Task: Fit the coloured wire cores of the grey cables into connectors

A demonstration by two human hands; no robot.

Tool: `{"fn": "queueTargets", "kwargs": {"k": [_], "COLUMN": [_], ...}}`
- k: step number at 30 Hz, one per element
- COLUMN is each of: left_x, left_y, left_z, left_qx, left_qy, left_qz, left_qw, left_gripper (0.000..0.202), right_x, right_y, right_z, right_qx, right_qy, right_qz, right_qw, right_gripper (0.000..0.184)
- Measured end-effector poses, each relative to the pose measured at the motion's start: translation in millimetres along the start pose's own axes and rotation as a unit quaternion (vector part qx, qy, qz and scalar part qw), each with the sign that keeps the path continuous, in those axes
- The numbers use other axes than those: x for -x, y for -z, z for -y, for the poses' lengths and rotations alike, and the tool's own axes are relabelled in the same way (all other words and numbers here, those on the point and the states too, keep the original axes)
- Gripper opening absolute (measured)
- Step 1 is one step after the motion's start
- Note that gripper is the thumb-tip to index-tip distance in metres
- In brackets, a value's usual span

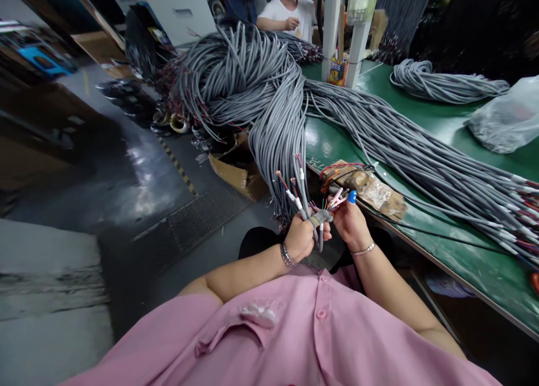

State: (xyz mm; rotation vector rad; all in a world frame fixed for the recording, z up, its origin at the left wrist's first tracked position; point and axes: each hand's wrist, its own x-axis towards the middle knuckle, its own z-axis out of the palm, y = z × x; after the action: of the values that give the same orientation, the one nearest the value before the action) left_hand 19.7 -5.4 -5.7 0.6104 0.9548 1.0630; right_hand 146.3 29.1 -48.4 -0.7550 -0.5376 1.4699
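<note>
My left hand (pixel 300 237) is closed around a few grey cables (pixel 303 210) with white bands and thin coloured wires at their stripped ends. A grey cover with a yellow stripe sits on its thumb. Close on the right, my right hand (pixel 351 224) has its fingers drawn together, a blue cover (pixel 352 196) on one fingertip. At those fingers is a slim pinkish-white piece (pixel 336 198), beside the coloured wires of the held cables. Whether it is wire or a small tool I cannot make out.
A thick bundle of grey cables (pixel 275 110) hangs over the table's left end. More cables (pixel 404 144) lie along the green table (pixel 467 245). A taped block (pixel 374 192) sits at its edge. A carton (pixel 238 175) stands below. Across the table is another person (pixel 301 18).
</note>
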Motion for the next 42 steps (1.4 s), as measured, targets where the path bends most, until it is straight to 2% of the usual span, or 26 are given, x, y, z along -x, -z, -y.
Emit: {"fn": "queueTargets", "kwargs": {"k": [5,12,18,21,28,32,36,39,42], "left_x": [-2,-2,-2,-2,2,4,5,5,5], "left_y": [2.2,5.3,4.0,3.7,9.8,21.1,29.3,32.0,34.2], "left_z": [2,5,5,6,9,13,16,18,21], "left_qx": [-0.011,-0.016,-0.009,-0.016,-0.013,-0.038,-0.073,-0.092,-0.108], "left_qy": [-0.004,-0.002,-0.008,-0.006,-0.022,-0.024,-0.020,-0.026,-0.038], "left_qz": [-0.004,0.001,-0.009,-0.012,-0.013,-0.010,-0.006,0.008,0.026], "left_qw": [1.000,1.000,1.000,1.000,1.000,0.999,0.997,0.995,0.993], "left_gripper": [0.036,0.037,0.035,0.036,0.037,0.038,0.040,0.040,0.039], "right_x": [-2,-3,-4,-2,6,15,27,32,32], "right_y": [0,-4,-12,-14,-5,4,7,5,2], "right_z": [-2,6,8,6,5,11,20,22,22], "right_qx": [-0.004,-0.062,-0.105,-0.102,-0.092,-0.045,0.076,0.147,0.174], "right_qy": [0.031,-0.058,-0.052,-0.046,-0.058,-0.097,-0.134,-0.122,-0.097], "right_qz": [-0.001,0.027,-0.026,-0.033,0.039,0.089,0.122,0.126,0.116], "right_qw": [0.999,0.996,0.993,0.993,0.993,0.990,0.980,0.973,0.973], "right_gripper": [0.043,0.038,0.033,0.035,0.047,0.053,0.041,0.026,0.019]}}
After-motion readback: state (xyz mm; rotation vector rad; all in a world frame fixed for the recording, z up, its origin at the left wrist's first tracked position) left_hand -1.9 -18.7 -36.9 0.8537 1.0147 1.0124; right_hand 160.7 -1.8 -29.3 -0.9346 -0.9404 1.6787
